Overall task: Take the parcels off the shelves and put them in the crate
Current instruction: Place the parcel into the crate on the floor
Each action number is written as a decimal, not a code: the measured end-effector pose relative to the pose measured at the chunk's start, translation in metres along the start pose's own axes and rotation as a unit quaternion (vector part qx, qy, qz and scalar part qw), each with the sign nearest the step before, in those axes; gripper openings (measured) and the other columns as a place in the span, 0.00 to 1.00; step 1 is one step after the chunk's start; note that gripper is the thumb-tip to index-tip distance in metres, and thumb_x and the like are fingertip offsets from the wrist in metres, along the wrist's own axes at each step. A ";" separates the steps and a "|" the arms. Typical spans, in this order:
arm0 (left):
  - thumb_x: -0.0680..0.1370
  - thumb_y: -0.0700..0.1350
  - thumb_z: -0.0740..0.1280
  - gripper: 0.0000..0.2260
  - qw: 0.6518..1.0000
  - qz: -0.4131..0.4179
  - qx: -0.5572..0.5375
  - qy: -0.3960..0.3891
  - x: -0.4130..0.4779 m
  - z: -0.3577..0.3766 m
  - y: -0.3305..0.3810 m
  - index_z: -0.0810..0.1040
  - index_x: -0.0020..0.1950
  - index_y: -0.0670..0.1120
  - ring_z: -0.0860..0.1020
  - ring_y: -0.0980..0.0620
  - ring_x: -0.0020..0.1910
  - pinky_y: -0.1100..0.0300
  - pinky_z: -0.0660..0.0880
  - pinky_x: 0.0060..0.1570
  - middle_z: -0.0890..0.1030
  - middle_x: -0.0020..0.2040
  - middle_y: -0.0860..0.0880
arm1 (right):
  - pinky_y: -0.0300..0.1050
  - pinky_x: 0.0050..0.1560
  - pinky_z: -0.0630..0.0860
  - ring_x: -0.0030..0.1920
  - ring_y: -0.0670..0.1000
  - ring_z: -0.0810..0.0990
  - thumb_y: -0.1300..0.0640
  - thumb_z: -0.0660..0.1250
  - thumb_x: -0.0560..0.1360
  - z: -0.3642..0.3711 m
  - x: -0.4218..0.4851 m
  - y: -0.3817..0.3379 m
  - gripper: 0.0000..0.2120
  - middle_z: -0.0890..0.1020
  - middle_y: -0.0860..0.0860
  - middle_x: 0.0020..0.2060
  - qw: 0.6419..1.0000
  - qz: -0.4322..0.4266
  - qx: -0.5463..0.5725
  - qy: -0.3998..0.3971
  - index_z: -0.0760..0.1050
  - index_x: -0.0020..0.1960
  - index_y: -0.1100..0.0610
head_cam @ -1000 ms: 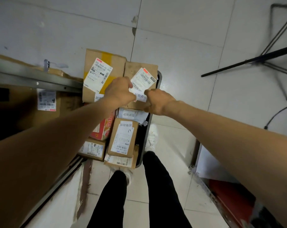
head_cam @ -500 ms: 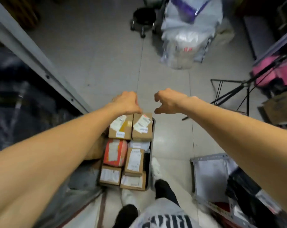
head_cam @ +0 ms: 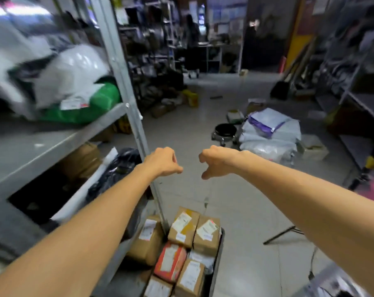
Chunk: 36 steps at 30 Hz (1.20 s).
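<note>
Both arms reach forward over the aisle. My left hand point(head_cam: 163, 160) and my right hand point(head_cam: 217, 161) hang side by side with loosely curled fingers and hold nothing. Below them the dark crate point(head_cam: 219, 254) stands on the floor, packed with several labelled cardboard parcels point(head_cam: 206, 234) and a red one point(head_cam: 170, 261). On the grey metal shelf point(head_cam: 53, 142) to the left lie a green parcel point(head_cam: 91, 103) and white bagged parcels point(head_cam: 70, 69). Under that shelf sit a black bag point(head_cam: 115, 166) and a brown box point(head_cam: 83, 159). Another brown box point(head_cam: 146, 241) sits on the lowest shelf beside the crate.
A shelf upright point(head_cam: 130, 99) stands just left of my hands. On the aisle floor lie a pile of white sacks point(head_cam: 269, 133), a black wheeled stool point(head_cam: 224, 131) and a black stand leg point(head_cam: 282, 233). More racks point(head_cam: 357, 86) line the right side.
My hands let go of the labelled parcel in the crate and rose. The view swung up from the crate to the aisle and shelves.
</note>
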State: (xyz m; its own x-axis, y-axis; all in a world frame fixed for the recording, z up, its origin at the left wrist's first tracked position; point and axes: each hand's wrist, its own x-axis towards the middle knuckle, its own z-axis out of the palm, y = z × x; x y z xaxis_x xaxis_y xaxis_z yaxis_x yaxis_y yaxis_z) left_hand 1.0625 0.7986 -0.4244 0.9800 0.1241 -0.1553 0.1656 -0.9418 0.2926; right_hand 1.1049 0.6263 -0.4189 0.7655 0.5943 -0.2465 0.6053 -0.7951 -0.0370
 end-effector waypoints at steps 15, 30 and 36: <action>0.69 0.51 0.72 0.07 0.969 -0.213 0.020 0.125 -0.251 -0.066 -0.036 0.80 0.43 0.49 0.80 0.47 0.48 0.54 0.78 0.49 0.82 0.47 0.48 | 0.45 0.34 0.70 0.41 0.57 0.77 0.49 0.71 0.71 -0.046 -0.106 -0.158 0.16 0.76 0.54 0.39 0.961 -0.259 -0.041 0.087 0.75 0.47 0.61; 0.73 0.53 0.72 0.16 0.864 -0.456 -0.027 0.213 -0.549 -0.078 -0.059 0.78 0.57 0.46 0.79 0.46 0.51 0.53 0.77 0.51 0.80 0.54 0.47 | 0.47 0.47 0.72 0.56 0.57 0.76 0.47 0.69 0.74 -0.051 -0.276 -0.395 0.29 0.74 0.55 0.60 0.849 -0.519 -0.081 0.054 0.66 0.70 0.57; 0.73 0.54 0.71 0.12 0.789 -0.577 -0.002 0.211 -0.697 -0.071 -0.046 0.78 0.51 0.49 0.76 0.47 0.47 0.56 0.72 0.43 0.75 0.50 0.49 | 0.53 0.51 0.78 0.52 0.59 0.79 0.49 0.70 0.73 -0.037 -0.366 -0.482 0.23 0.78 0.58 0.53 0.755 -0.645 -0.105 0.054 0.73 0.62 0.62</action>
State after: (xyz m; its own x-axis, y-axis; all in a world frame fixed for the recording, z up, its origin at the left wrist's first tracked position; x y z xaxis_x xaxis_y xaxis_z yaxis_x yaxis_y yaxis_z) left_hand 0.3800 0.7778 -0.2631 0.1255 0.9921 0.0065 0.9741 -0.1244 0.1887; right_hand 0.5416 0.7964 -0.2752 -0.4850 0.8728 -0.0554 0.8745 0.4846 -0.0213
